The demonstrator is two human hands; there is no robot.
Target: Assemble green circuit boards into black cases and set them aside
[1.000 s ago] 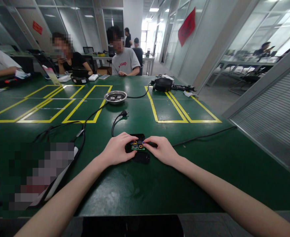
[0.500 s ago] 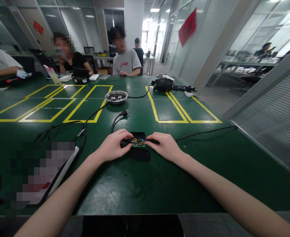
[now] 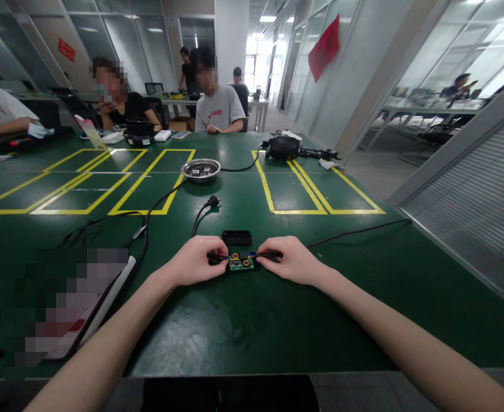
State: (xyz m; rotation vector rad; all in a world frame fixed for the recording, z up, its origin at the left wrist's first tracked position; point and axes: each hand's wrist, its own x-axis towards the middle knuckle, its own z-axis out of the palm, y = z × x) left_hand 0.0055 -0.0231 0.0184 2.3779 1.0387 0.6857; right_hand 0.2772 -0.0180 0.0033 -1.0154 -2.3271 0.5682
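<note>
A small green circuit board (image 3: 242,263) with copper-wound rings sits between my two hands. My left hand (image 3: 198,260) is closed in a pinch on the black cable at the board's left end. On the opposite side, my right hand (image 3: 292,260) pinches the black cable (image 3: 270,254) near where its wires meet the board. Beneath the board a dark case half shows only at its edges; whether the board rests fully inside it I cannot tell. Just beyond lies another black case half (image 3: 236,237), its hollow side up.
A black power plug (image 3: 212,201) lies past my left hand, and farther back stands a metal bowl (image 3: 183,173) with small metal parts. Cables cross the green table (image 3: 278,326). A blurred-out flat item lies at left; a black device (image 3: 283,147) lies far back. People sit opposite.
Both hands have brought the circuit board toward me, off the far case half and over the near one. The far case half is now uncovered. Another person appears standing in the background.
</note>
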